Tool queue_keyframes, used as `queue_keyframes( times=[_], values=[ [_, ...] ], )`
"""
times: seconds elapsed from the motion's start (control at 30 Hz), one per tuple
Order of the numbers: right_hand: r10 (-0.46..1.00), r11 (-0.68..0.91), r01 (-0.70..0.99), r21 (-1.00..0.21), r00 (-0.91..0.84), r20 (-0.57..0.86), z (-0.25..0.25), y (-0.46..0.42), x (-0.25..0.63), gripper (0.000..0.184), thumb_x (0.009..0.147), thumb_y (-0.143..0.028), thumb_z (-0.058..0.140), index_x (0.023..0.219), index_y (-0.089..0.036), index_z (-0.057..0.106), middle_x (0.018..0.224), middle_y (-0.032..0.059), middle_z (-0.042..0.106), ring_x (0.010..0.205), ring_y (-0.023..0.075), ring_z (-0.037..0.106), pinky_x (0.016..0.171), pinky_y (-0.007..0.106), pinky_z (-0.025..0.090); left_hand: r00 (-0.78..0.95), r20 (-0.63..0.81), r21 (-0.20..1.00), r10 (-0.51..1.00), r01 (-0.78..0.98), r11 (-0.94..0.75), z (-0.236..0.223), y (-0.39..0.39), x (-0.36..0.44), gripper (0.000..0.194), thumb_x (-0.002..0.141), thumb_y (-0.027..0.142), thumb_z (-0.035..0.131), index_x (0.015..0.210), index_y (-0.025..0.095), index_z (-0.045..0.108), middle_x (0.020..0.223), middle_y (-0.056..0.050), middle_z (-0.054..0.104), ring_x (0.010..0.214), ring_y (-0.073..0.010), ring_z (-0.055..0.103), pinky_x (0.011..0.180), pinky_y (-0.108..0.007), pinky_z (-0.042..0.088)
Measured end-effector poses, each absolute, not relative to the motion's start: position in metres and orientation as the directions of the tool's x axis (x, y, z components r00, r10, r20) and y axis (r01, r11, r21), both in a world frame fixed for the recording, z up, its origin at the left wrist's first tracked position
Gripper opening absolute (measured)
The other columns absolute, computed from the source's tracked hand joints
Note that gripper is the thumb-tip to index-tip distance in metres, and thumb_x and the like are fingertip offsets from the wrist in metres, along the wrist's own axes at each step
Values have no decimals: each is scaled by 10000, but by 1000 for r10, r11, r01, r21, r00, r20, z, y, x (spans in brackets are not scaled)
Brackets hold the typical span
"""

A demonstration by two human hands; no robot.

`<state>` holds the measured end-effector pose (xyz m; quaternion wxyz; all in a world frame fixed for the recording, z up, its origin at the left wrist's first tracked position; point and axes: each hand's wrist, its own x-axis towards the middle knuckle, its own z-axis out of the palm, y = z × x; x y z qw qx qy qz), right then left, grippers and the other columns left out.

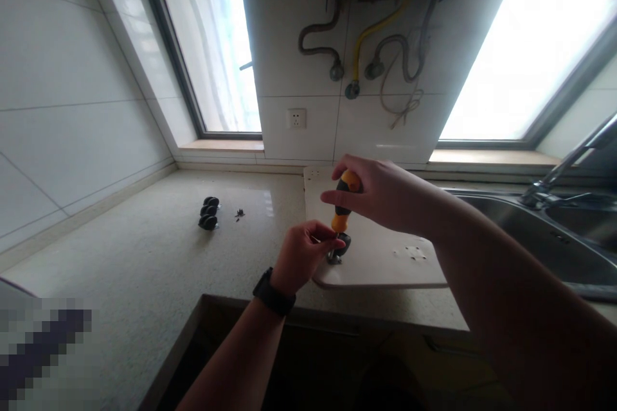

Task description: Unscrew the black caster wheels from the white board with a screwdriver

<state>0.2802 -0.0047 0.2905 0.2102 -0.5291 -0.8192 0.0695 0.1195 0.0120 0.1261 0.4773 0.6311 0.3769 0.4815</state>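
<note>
My right hand (380, 196) is wrapped round an orange and black screwdriver (345, 200), held upright over a small black caster wheel (340, 248). The wheel stands at the near left corner of a pale board (385, 257) lying on the counter. My left hand (306, 257), with a black watch on the wrist, pinches at the screwdriver's shaft just above the wheel. Whatever is between those fingers is too small to make out.
Three black caster wheels (209, 213) and a small heap of screws (240, 213) lie on the speckled counter (144, 270) at the left. A steel sink (554, 231) with a tap (569, 164) is at the right. Hoses (357, 54) hang on the tiled wall between two windows.
</note>
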Motion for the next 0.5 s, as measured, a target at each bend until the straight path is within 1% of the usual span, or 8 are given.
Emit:
queue_keyframes(
  times=[0.07, 0.17, 0.23, 0.27, 0.33, 0.43, 0.5],
  values=[
    [900, 420, 838, -348, -335, 280, 292, -4, 281, 441, 785, -610, 673, 1031, -247, 623, 763, -2, 638, 629, 156, 533, 544, 319, 393, 231, 253, 962, 940, 43, -269, 127, 11, 120, 319, 748, 385, 861, 879, 131, 719, 797, -68, 737, 707, -155, 651, 664, -284, 511],
    [869, 487, 784, -386, -389, 307, 292, -6, 285, 378, 762, -456, 740, 1061, -251, 634, 884, 5, 676, 741, 158, 588, 642, 318, 444, 210, 290, 943, 934, 107, -317, 128, 10, 118, 333, 727, 401, 875, 867, 142, 719, 802, -54, 728, 700, -143, 627, 649, -270, 494],
    [826, 564, 709, -423, -480, 297, 291, -8, 288, 341, 795, -358, 704, 1110, -258, 623, 983, 8, 689, 827, 158, 618, 720, 316, 469, 246, 321, 922, 915, 138, -361, 129, 9, 116, 313, 753, 402, 857, 889, 147, 737, 850, -64, 742, 741, -156, 649, 671, -276, 504],
    [804, 594, 676, -437, -522, 285, 290, -9, 289, 340, 812, -314, 672, 1143, -264, 609, 1017, 9, 687, 852, 158, 624, 740, 314, 475, 280, 330, 916, 902, 136, -377, 129, 9, 115, 289, 789, 393, 829, 921, 149, 749, 896, -75, 753, 773, -165, 667, 688, -282, 514],
    [780, 621, 649, -439, -564, 270, 289, -11, 290, 386, 820, -240, 618, 1202, -271, 579, 1030, 14, 674, 855, 158, 621, 733, 310, 475, 344, 326, 922, 880, 89, -376, 129, 8, 112, 246, 872, 354, 749, 1020, 158, 760, 1007, -97, 768, 856, -185, 705, 740, -297, 541],
    [796, 603, 665, -440, -543, 269, 286, -11, 289, 420, 827, -198, 565, 1242, -260, 556, 970, 21, 651, 784, 149, 588, 676, 299, 450, 384, 299, 941, 874, 31, -336, 128, 6, 111, 246, 927, 304, 679, 1120, 170, 753, 1105, -109, 771, 967, -205, 730, 838, -324, 565],
    [822, 569, 673, -473, -490, 292, 284, -11, 286, 365, 868, -255, 555, 1232, -248, 558, 959, 25, 649, 769, 146, 577, 670, 298, 441, 363, 280, 947, 889, 47, -318, 129, 6, 111, 243, 910, 309, 702, 1097, 167, 764, 1079, -112, 780, 959, -210, 737, 846, -329, 568]
  ],
)
